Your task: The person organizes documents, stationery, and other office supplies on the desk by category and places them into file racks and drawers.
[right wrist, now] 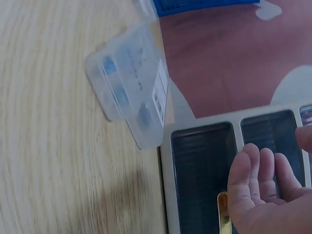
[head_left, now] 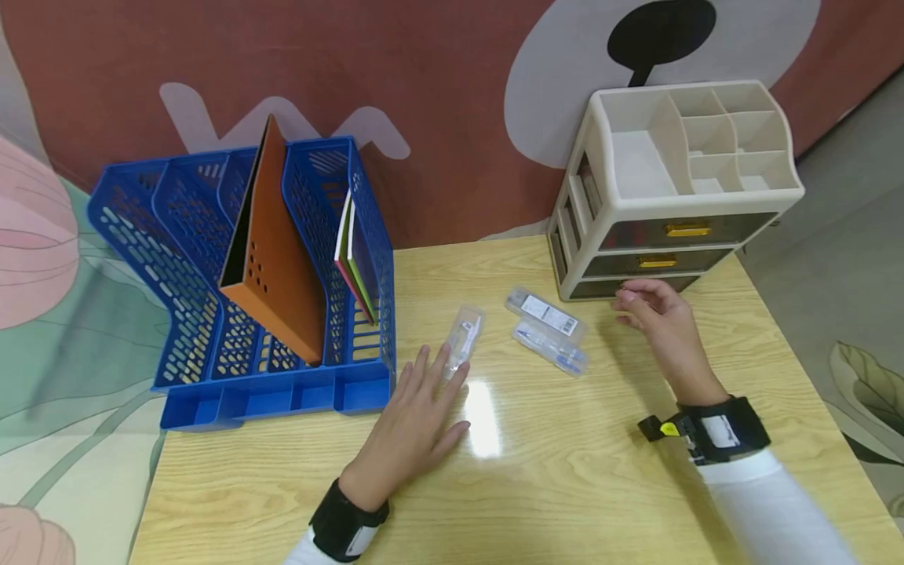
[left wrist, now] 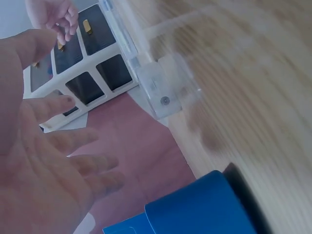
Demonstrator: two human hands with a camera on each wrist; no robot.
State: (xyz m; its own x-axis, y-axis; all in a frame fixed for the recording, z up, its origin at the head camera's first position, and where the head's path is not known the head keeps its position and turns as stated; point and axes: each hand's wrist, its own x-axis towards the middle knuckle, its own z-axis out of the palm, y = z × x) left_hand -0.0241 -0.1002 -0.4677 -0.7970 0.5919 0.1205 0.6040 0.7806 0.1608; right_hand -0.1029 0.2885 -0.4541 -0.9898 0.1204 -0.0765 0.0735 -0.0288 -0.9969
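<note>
My left hand (head_left: pixel 413 428) is spread out with straight fingers, its fingertips over the near end of a small clear plastic case (head_left: pixel 466 329). In the left wrist view this palm (left wrist: pixel 44 180) holds nothing. My right hand (head_left: pixel 667 333) hovers before the lower front of a white drawer unit (head_left: pixel 586 259), fingers loosely bent. From the right wrist, the fingers (right wrist: pixel 267 170) appear in front of the drawers, apart from a gold handle (right wrist: pixel 223 209). Between the hands lie two more clear cases, one with a barcode label (head_left: pixel 544 310), the other holding bluish things (head_left: pixel 551 347).
A blue file rack (head_left: pixel 282 396) stands at the left with an orange folder (head_left: pixel 282 282) and thin booklets (head_left: pixel 356 259) upright in it. Small compartments (head_left: pixel 713 133) top the drawer unit. A patterned cloth (head_left: pixel 452 118) hangs behind the wooden table (head_left: pixel 565 486).
</note>
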